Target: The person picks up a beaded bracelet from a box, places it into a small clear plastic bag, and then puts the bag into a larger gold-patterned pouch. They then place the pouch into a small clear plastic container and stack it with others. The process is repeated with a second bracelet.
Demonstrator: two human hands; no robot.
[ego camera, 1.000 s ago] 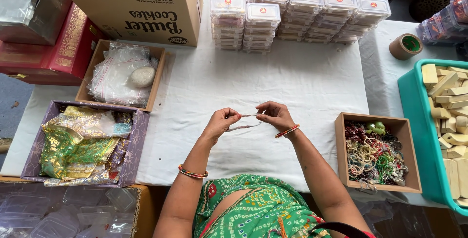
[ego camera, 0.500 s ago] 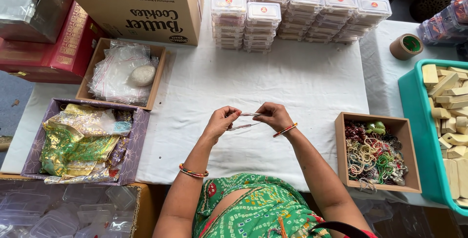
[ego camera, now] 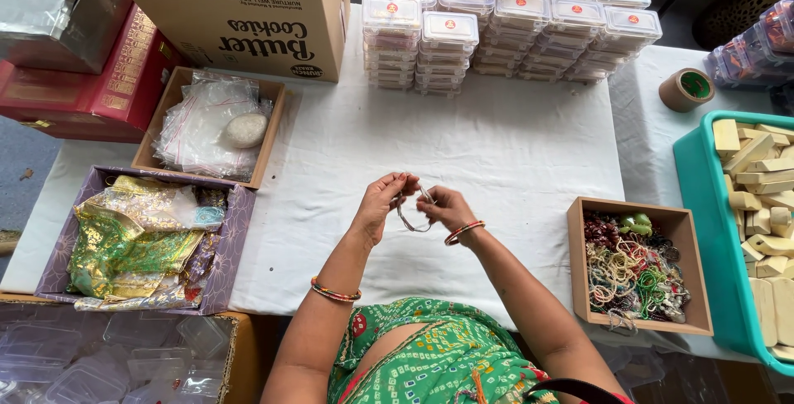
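Both hands pinching thin cord; bead box right, stacked clear containers beyond, path unobstructed.

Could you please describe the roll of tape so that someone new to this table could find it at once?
Start at the white-covered table and go to its far right corner, just past the stacks of clear lidded boxes. The roll of tape lies there alone, above the teal tray. It is the only round brown ring, with a green core.
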